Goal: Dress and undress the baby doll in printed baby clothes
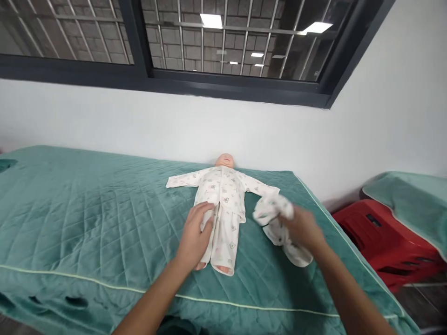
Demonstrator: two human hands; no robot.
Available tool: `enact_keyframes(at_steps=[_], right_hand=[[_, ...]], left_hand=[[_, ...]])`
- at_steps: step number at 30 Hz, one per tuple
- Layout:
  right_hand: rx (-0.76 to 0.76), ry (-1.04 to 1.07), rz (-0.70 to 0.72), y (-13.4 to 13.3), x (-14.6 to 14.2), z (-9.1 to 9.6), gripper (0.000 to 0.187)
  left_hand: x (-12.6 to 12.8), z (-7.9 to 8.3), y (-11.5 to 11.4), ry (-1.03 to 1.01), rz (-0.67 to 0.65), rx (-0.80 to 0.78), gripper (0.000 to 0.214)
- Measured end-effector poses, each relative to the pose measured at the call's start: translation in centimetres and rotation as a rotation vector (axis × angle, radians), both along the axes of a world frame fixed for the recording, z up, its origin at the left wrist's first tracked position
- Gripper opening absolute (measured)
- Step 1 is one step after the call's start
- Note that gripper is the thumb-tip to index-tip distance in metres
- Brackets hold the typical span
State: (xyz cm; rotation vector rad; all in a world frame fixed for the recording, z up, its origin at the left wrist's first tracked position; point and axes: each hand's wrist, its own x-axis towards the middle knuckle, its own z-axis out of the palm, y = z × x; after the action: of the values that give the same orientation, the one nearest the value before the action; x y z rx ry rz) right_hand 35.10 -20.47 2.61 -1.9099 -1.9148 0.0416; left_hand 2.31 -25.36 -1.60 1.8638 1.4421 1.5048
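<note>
A baby doll (225,160) lies on its back on the green quilted cover, its head toward the wall. It wears a white printed long-sleeved top (221,186) with the arms spread, and matching trousers (225,237); its feet show at the cuffs. My left hand (195,232) rests on one trouser leg near the hem of the top, thumb and fingers apart. To the right of the doll, my right hand (302,228) grips a bunched white printed baby garment (274,218), blurred by motion. The garment's exact kind cannot be made out.
The green quilted cover (104,218) drapes over a bed-like surface with pale piping along its edges. Behind it is a white wall (174,125) under a dark-framed barred window (223,83). At right, a red plastic stool-like object (387,237) sits partly under another green cloth (412,200).
</note>
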Motion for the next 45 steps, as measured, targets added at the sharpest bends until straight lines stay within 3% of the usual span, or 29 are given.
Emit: enact_keyframes(at_steps=[3,5,9,13,16,19,22,25,32,45], right_hand=[[-0.147,-0.073,-0.069,0.7,-0.3,-4.4,0.05],[-0.15,-0.083,-0.087,0.6,-0.2,-5.2,0.06],[-0.058,-0.153,-0.119,-0.4,-0.3,-2.5,0.072],[0.127,-0.027,0.033,0.5,-4.5,0.7,0.068],[0.131,0.254,0.249,4.6,-10.2,1.3,0.061],[0.121,0.483,0.318,10.2,-15.5,0.3,0.052],[0.134,0.546,0.365,14.4,-18.0,-1.3,0.044],[0.104,0.566,0.448,15.7,-17.9,-2.4,0.043],[0.116,0.647,0.4,15.2,-17.7,-3.0,0.037],[0.035,0.553,0.386,14.9,-18.0,-2.5,0.04]], left_hand=[[-0.1,0.5,2.9,0.001,0.018,0.026,0.028],[-0.3,1.1,5.1,0.012,0.023,0.047,0.028],[-1.0,2.1,10.2,0.028,0.017,0.037,0.029],[-0.4,3.0,15.7,0.036,0.034,-0.045,0.033],[0.6,3.4,19.0,0.062,0.079,-0.111,0.037],[1.1,3.2,20.9,0.117,0.033,-0.179,0.039],[0.7,2.4,21.8,0.155,-0.119,-0.139,0.043],[0.1,1.8,22.1,0.112,-0.209,-0.141,0.046],[0.2,2.2,21.7,0.028,-0.216,-0.236,0.044],[0.1,1.9,21.8,0.05,-0.211,-0.202,0.043]])
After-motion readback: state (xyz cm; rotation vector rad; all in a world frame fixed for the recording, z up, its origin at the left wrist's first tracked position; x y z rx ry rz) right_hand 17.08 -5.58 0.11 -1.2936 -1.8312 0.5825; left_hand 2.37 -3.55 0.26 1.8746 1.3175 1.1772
